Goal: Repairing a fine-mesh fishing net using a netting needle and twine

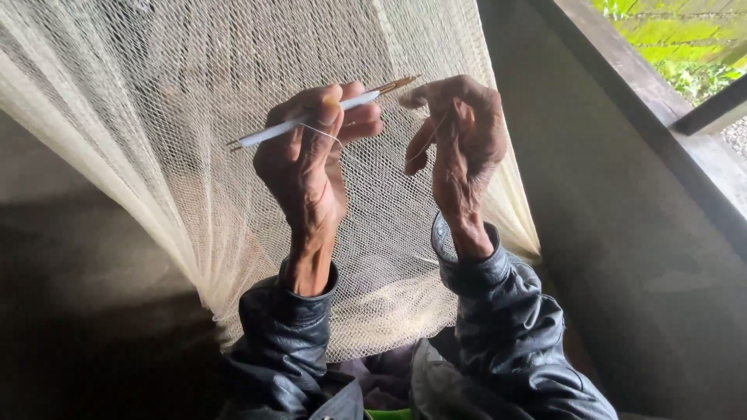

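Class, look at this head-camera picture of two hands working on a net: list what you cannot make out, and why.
- Head view: middle of the white netting tool, wrapped by the left hand.
- Thread at the right hand: too thin to follow.
- Top of the net: cut off by the upper edge.
- Lap: hidden behind dark jacket sleeves.

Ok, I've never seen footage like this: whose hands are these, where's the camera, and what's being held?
There is one picture, taken by a camera worn on the person's head, looking at their own two bare hands raised in front of them. The left hand grips a thin white rod with a brownish needle-like tip. The right hand pinches a fine thread beside that tip. Behind both hangs a cream mesh net, gathered low down. Dark jacket sleeves cover the arms. A wooden beam runs along the right.
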